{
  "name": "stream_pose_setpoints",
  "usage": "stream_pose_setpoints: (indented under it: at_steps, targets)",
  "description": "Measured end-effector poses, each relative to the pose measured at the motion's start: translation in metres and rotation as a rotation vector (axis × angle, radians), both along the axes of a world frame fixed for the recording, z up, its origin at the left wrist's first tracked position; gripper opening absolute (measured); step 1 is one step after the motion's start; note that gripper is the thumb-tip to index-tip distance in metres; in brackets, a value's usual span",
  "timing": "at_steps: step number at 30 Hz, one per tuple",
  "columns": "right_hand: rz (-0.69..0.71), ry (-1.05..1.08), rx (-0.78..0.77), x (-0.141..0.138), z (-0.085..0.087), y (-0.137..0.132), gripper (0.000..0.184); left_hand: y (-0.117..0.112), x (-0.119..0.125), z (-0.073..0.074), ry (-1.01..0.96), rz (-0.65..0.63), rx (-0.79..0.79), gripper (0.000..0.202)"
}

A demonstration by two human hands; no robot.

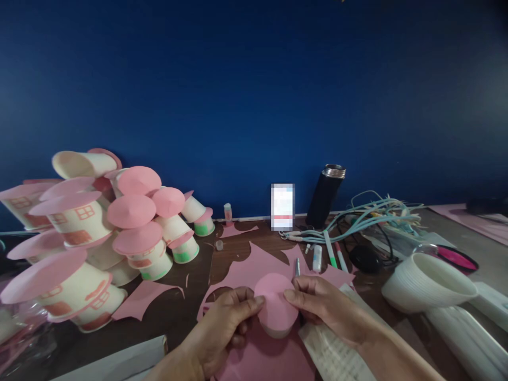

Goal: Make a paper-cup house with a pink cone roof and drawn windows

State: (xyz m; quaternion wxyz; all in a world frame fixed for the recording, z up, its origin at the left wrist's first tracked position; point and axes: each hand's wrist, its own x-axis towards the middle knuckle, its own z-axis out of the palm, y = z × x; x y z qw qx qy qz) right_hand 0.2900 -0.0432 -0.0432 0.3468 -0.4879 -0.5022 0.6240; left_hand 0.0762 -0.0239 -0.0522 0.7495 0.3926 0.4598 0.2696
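Note:
A round pink paper disc (277, 304) is pinched at both sides between my two hands, with a faint line across its middle. My left hand (226, 328) grips its left edge with thumb and fingers. On the right edge, my right hand (323, 301) has its thumb on top and its fingers curled below. A pale rim shows under the disc's near edge; most of whatever is beneath is hidden. Under the hands lies pink paper (242, 267) with curved cut-outs. A silver pen-like tip (297, 266) sticks up beside my right hand.
Paper cups with pink cone roofs (138, 238) are piled at left. Stacked plain paper cups (424, 283) lie at right. Farther back are a black flask (326, 196), tangled pale-blue cables (365, 217), a green-tipped marker (330, 248), a glue stick (317, 258) and a blurred-out screen (283, 207).

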Motion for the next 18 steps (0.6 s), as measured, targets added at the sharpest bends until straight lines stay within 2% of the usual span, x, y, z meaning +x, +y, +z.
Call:
stream_pose_setpoints:
  at_steps: [7, 18]
  targets:
    - [0.008, -0.042, 0.012, 0.0010, 0.0018, 0.0006, 0.050, 0.0005, 0.0002, 0.0031, 0.017, -0.007, 0.008, 0.045]
    - [0.010, -0.045, 0.004, -0.0006, 0.0024, 0.0014, 0.054, 0.0008, 0.0002, -0.0010, -0.015, -0.036, 0.019, 0.041]
